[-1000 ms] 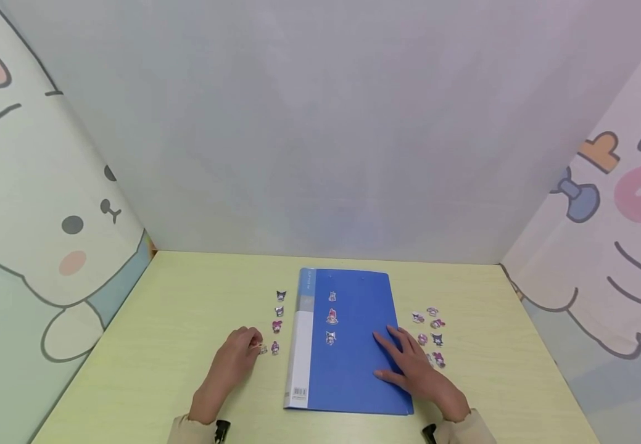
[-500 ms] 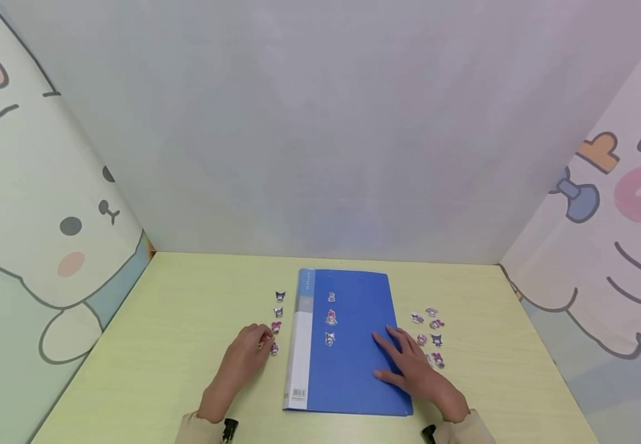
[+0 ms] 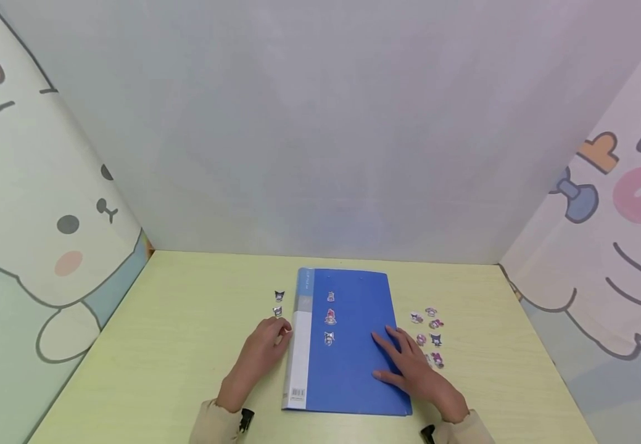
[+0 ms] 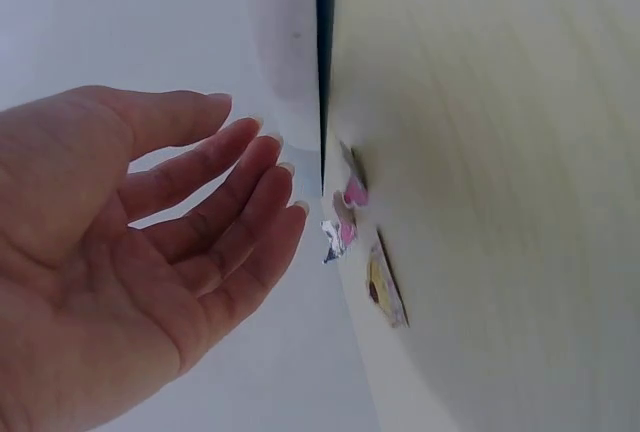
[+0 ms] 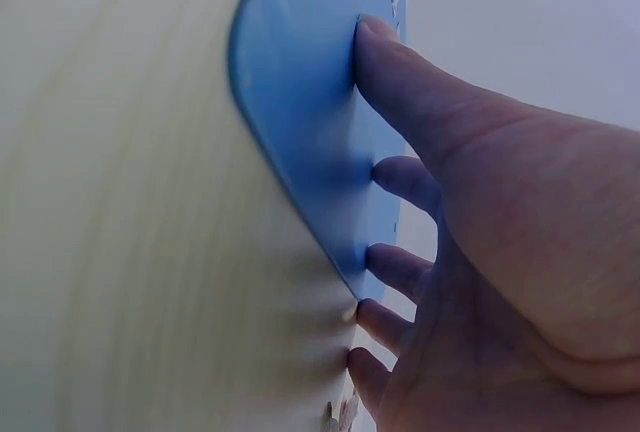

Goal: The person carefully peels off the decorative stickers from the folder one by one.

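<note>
A blue binder [image 3: 353, 385] with a white-and-light-blue spine lies flat on the table. Three small cartoon stickers run down its cover, the middle one a pink-topped sticker [image 3: 330, 317]. My left hand [image 3: 261, 348] hovers just left of the spine, over the column of loose stickers there. The left wrist view shows its fingers loosely bent with nothing between thumb and fingertips, and a yellow-centred sticker [image 4: 383, 287] on the table beneath. My right hand [image 3: 409, 367] rests with spread fingers across the binder's right edge; thumb and some fingertips press the blue cover [image 5: 300, 72].
Above the left hand lie a dark-eared sticker [image 3: 279, 296] and a whitish sticker [image 3: 277, 311]. Right of the binder several more stickers are scattered, among them a dark sticker [image 3: 435, 340]. A pale curtain [image 3: 320, 154] stands behind the table [image 3: 187, 296].
My left hand has moved right, from the outer sticker toward the binder's spine, and now covers the lower stickers of the left column. The right hand has stayed on the binder.
</note>
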`<state>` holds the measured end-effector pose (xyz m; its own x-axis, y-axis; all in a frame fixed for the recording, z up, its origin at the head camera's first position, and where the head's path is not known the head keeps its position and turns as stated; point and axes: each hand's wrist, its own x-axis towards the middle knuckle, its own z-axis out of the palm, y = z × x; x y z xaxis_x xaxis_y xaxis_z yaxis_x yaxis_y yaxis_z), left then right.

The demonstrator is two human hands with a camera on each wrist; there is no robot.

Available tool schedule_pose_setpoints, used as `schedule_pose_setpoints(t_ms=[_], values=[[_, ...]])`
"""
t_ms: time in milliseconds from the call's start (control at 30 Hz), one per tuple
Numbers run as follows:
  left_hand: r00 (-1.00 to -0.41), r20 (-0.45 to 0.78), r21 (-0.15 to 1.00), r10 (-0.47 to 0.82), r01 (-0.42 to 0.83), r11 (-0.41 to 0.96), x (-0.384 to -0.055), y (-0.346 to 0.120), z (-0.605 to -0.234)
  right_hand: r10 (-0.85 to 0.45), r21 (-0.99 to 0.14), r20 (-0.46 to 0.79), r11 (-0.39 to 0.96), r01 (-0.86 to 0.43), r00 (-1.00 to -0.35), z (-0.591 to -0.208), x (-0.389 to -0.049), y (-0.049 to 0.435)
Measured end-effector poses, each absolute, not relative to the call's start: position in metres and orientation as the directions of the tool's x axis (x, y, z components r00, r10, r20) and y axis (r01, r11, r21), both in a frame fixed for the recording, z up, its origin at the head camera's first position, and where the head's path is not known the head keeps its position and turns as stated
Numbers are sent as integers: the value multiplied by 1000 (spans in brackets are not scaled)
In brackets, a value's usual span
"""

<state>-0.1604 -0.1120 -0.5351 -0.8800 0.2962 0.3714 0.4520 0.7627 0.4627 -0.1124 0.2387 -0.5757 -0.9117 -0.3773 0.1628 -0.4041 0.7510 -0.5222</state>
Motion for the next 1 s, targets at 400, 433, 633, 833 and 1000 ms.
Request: schedule_pose_setpoints(t_ms=[400, 433, 633, 833, 1000], values=[[-886, 316, 493, 340, 459, 739, -162, -89, -531, -364, -548, 46, 769, -328, -930, -558, -110, 234], [-883, 319, 488, 345, 465, 739, -162, -87, -531, -364, -552, 34, 769, -321, -931, -554, -110, 233], [-884, 290, 493, 367, 467, 734, -164, -77, -530, -383, -528, 137, 752, -395, -913, -561, -109, 233], [-877, 284, 457, 387, 479, 750, -165, -70, -525, -378, -552, 135, 739, -386, -916, -562, -109, 234], [-871, 255, 445, 420, 492, 748, -166, -64, -522, -370, -557, 122, 742, -372, -921, -565, -110, 235]])
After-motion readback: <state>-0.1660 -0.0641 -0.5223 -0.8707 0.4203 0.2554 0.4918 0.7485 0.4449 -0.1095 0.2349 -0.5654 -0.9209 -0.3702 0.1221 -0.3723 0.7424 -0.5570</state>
